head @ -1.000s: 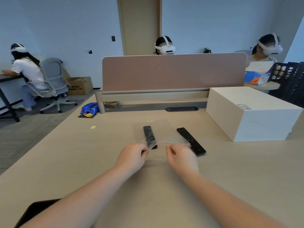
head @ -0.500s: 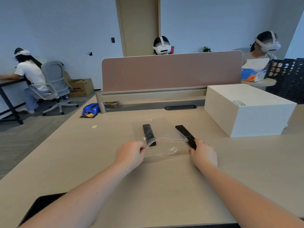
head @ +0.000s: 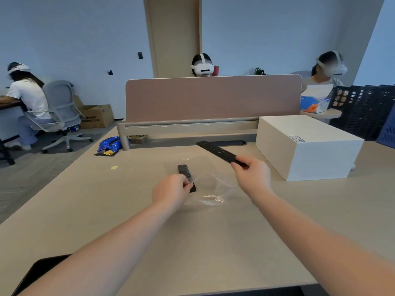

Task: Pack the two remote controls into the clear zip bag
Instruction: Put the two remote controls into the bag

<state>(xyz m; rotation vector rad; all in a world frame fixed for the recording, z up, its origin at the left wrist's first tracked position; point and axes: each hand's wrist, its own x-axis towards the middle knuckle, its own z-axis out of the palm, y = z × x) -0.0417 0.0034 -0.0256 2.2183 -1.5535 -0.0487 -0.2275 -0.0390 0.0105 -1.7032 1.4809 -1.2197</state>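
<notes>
A clear zip bag lies on the light wooden desk in the middle. My left hand pinches the bag's near left edge and lifts it open. A short black remote lies under or inside the bag's left side; I cannot tell which. My right hand grips the near end of a long black remote, held in the air above and behind the bag, its far end pointing away to the left.
A large white box stands on the desk at the right. A pink divider panel closes the desk's far edge. A dark flat object sits at the near left corner. People with headsets sit beyond the desk.
My right hand left the bag's edge, took the long remote off the desk and raised it. My left hand kept its hold on the bag, whose mouth now gapes wider.
</notes>
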